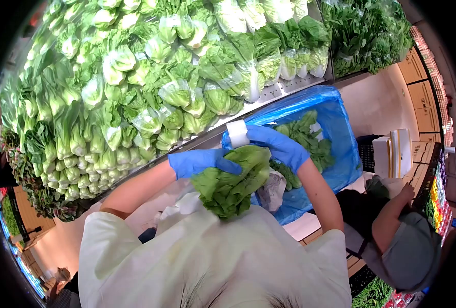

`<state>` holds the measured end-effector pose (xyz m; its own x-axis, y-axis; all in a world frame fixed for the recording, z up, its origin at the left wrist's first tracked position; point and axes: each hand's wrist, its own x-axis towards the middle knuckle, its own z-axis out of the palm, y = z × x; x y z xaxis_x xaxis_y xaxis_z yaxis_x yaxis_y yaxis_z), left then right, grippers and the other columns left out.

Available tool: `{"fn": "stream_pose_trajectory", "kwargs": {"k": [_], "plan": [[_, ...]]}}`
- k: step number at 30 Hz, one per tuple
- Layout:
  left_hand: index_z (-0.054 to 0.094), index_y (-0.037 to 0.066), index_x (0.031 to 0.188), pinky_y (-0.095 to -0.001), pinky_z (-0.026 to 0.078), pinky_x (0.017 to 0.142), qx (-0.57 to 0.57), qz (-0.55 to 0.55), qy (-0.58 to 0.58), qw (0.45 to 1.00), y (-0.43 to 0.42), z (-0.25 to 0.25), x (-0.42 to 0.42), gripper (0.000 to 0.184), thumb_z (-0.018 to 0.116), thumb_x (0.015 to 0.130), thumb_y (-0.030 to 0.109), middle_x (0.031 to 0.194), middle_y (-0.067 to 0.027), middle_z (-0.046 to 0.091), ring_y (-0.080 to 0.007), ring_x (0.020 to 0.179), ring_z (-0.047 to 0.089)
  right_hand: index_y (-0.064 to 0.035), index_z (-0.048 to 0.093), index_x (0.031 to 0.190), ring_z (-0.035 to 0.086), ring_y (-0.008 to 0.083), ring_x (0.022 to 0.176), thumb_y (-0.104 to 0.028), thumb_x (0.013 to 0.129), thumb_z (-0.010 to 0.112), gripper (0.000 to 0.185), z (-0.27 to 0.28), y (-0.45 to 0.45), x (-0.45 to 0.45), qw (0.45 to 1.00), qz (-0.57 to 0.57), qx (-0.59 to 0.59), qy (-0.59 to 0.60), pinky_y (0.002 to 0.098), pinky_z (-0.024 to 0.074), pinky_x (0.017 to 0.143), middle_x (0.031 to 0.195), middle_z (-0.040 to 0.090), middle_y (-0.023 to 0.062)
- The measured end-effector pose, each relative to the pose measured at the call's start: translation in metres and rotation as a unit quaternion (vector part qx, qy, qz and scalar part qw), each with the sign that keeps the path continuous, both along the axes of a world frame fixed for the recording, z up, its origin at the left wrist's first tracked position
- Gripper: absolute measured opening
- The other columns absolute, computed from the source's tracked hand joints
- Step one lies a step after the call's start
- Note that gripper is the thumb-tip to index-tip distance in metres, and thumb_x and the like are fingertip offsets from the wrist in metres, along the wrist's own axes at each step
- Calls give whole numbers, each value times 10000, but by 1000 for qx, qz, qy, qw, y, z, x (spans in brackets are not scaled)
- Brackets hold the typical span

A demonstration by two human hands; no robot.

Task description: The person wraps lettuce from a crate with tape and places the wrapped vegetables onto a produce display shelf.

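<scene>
A leafy green lettuce is held in front of my chest, its leaves pointing down toward me. My left hand, in a blue glove, is closed on its left side with the thumb across the leaves. My right hand, also blue-gloved, curls round the lettuce's upper right side. A short white roll or band sits at the right hand's fingertips; I cannot tell whether it is round the fingers or gripped. Below the hands is a crate lined with a blue plastic bag, holding loose green leaves and crumpled clear plastic.
A sloped display of bagged lettuces and bok choy fills the upper left. Dark leafy greens lie at the upper right. Another person stands at right beside a white box. Wooden-fronted shelves curve along the right.
</scene>
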<state>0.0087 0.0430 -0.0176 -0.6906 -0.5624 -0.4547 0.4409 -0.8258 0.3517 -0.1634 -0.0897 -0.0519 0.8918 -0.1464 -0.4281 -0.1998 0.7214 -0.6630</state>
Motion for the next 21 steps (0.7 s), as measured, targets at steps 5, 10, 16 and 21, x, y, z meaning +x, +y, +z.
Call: {"fn": "stream_pose_trajectory", "kwargs": {"k": [5,10,16,21], "plan": [[317,57,1331,-342,421,939,35,-53,11,998,-5,-4,2,609,604,794,32,1250,-109,471,-211,1119,491,-5,523,1149,558,140,970,-185,846,585,358,2,-13,11,996,79,3,37,265,458,853,1088,576,63],[368,56,1297,-344,435,927,5,3,-34,999,-14,-11,11,558,599,791,4,1211,-107,506,-213,1086,516,59,503,1153,571,174,965,-209,851,564,409,48,-12,34,996,63,-40,-41,289,451,872,1069,586,122],[460,24,1229,-325,479,849,-48,106,-87,989,-10,-1,35,442,581,804,29,1141,-128,553,-190,1006,568,44,565,1087,558,89,885,-208,805,618,381,109,18,21,983,52,-169,-45,223,431,803,978,622,65],[436,-6,1244,-333,469,864,1,104,-115,988,-1,6,54,509,621,794,141,1146,-124,554,-197,1009,568,41,557,1106,579,105,843,-162,766,652,408,99,35,-24,981,96,-131,110,231,450,779,965,629,75]]}}
